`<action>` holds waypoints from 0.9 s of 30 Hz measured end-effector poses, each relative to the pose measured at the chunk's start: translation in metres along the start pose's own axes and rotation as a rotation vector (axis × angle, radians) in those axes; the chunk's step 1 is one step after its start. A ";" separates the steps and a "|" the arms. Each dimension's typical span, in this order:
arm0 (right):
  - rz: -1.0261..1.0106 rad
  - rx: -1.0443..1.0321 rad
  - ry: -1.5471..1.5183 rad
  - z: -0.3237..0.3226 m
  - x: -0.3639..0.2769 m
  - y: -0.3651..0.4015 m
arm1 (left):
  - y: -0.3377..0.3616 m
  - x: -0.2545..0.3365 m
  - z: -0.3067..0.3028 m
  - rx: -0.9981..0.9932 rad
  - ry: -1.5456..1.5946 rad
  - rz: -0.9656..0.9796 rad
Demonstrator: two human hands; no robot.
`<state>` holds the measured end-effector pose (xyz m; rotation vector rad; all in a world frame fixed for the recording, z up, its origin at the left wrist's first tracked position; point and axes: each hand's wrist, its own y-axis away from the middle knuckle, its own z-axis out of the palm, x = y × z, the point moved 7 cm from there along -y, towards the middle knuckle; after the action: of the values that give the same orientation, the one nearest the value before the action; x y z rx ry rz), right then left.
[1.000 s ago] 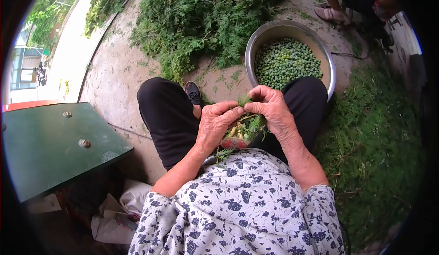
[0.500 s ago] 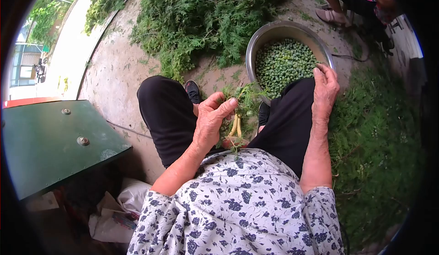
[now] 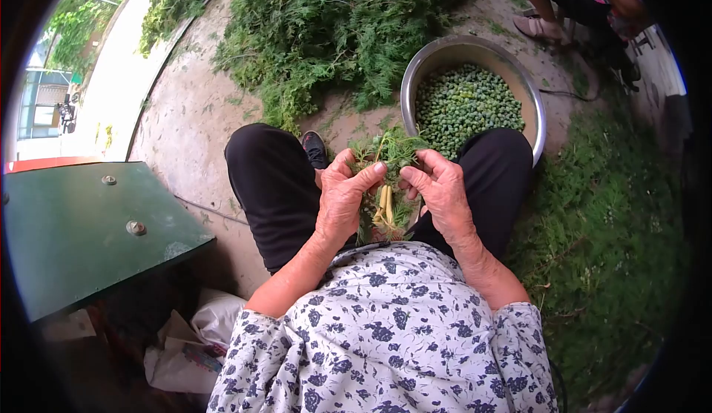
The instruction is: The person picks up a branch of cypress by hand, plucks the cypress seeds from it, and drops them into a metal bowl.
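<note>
Above my lap, my left hand (image 3: pixel 343 199) pinches a feathery evergreen sprig (image 3: pixel 393 150) between thumb and fingers. My right hand (image 3: pixel 445 196) is closed at the sprig's right side, thumb against fingers; its tips are partly covered by greenery. Below the sprig, two pale yellowish stick-like pieces (image 3: pixel 385 202) show between my knees, with more green bits around them. Beyond my right knee stands a metal basin (image 3: pixel 408 94) holding a heap of small green berry-like cones (image 3: pixel 466 105).
A large pile of cut evergreen branches (image 3: pixel 326 35) lies ahead, and more greenery (image 3: pixel 608 242) spreads at the right. A green metal panel (image 3: pixel 96 220) is at the left, above a white bag (image 3: pixel 215 320). Another person's foot (image 3: pixel 540 29) shows at upper right.
My right hand has come from the basin's near rim down and left to the sprig, and its fingers have closed there. My left hand has stayed in place with the sprig.
</note>
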<state>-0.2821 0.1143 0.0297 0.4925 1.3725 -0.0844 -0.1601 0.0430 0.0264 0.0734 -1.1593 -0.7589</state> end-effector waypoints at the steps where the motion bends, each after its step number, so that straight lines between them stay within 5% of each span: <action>1: -0.043 0.070 -0.155 -0.003 0.002 -0.001 | 0.002 0.001 -0.001 0.002 0.000 0.003; 7: -0.079 0.083 -0.143 0.000 -0.002 0.000 | 0.007 0.010 0.005 -0.079 -0.296 0.159; 11: -0.259 0.039 0.087 -0.004 -0.008 -0.003 | 0.009 0.013 0.004 -0.074 -0.478 0.195; 15: -0.231 0.060 0.051 -0.002 -0.015 -0.001 | 0.012 0.014 0.005 -0.075 -0.532 0.133; 18: -0.063 0.010 -0.103 -0.003 -0.005 -0.003 | 0.011 0.008 0.003 -0.075 -0.343 0.100; 20: 0.179 -0.146 -0.707 0.003 0.011 -0.007 | 0.011 0.009 0.000 -0.090 -0.316 0.022; 27: 0.110 -0.172 -0.577 0.007 0.000 -0.008 | 0.015 0.012 0.013 -0.154 -0.240 -0.064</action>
<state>-0.2788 0.1048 0.0284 0.3600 0.7776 -0.0149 -0.1611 0.0515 0.0474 -0.1128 -1.3263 -0.9304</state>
